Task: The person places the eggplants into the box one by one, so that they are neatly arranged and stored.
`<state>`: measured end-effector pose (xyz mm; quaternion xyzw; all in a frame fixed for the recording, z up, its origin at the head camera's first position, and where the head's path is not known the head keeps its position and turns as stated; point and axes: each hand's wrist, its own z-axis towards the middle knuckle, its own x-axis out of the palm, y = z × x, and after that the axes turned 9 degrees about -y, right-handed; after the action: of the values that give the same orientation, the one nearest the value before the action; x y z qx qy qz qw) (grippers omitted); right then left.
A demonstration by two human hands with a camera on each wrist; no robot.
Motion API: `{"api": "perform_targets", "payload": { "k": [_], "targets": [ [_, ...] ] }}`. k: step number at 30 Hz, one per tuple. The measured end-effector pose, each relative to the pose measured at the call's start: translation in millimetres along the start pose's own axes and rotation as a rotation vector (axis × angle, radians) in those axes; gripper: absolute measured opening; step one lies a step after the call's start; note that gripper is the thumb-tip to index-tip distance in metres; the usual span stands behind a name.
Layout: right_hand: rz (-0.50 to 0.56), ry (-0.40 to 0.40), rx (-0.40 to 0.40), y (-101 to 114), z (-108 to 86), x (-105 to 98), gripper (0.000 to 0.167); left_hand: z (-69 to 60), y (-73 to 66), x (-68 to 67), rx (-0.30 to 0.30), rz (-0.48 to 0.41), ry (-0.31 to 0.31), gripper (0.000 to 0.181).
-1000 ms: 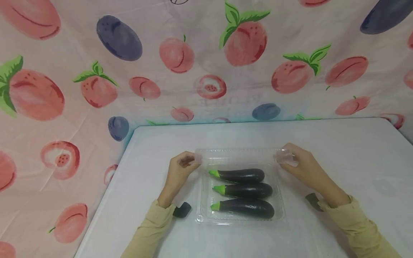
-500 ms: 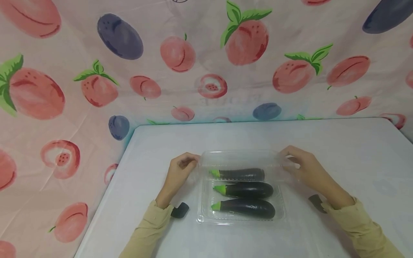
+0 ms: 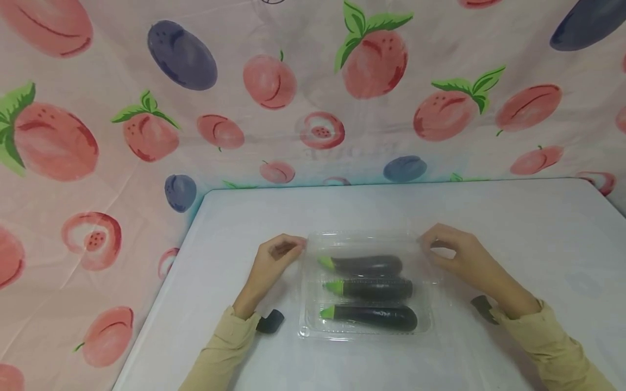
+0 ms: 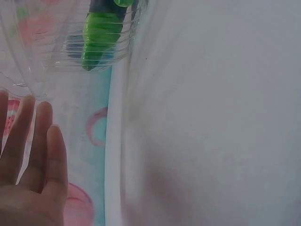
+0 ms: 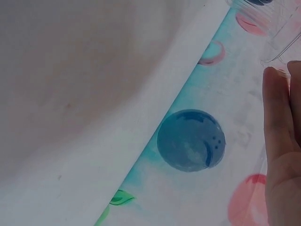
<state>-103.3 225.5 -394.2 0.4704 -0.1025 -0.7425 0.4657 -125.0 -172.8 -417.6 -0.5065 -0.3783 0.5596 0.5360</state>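
A clear plastic clamshell container (image 3: 362, 335) sits on the white table with three dark eggplants (image 3: 374, 316) lying side by side in it, green stems to the left. Its see-through lid (image 3: 364, 239) slants over the two farther eggplants. At the lid's left side my left hand (image 3: 271, 260) pinches the edge between thumb and fingertips. My right hand (image 3: 457, 255) pinches the right side likewise. In the left wrist view, the container's ribbed wall and a green stem (image 4: 99, 35) show above the fingers (image 4: 40, 141). The right wrist view catches only a lid corner beside the fingertips.
The white table (image 3: 538, 228) runs back to a fruit-patterned cloth (image 3: 313, 81) hung behind and along the left. Dark pieces (image 3: 270, 321) stick out from both sleeve cuffs near the wrists.
The lid has swung forward and down, from behind the eggplants to over the two farther ones. Both hands shifted slightly toward the front with it. The eggplants stayed in place.
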Motion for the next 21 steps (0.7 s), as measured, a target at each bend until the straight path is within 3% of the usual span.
{"api": "perform_targets", "payload": {
  "k": [10, 21],
  "targets": [
    [-0.007, 0.012, -0.059, -0.6, -1.9, -0.9, 0.038, -4.0, -0.3, -1.7, 0.031, 0.014, 0.048, 0.016],
    [-0.023, 0.049, 0.028, 8.3, -3.7, -5.0, 0.032, -8.8, -7.5, 0.6, -0.009, 0.030, 0.048, 0.024]
  ]
}}
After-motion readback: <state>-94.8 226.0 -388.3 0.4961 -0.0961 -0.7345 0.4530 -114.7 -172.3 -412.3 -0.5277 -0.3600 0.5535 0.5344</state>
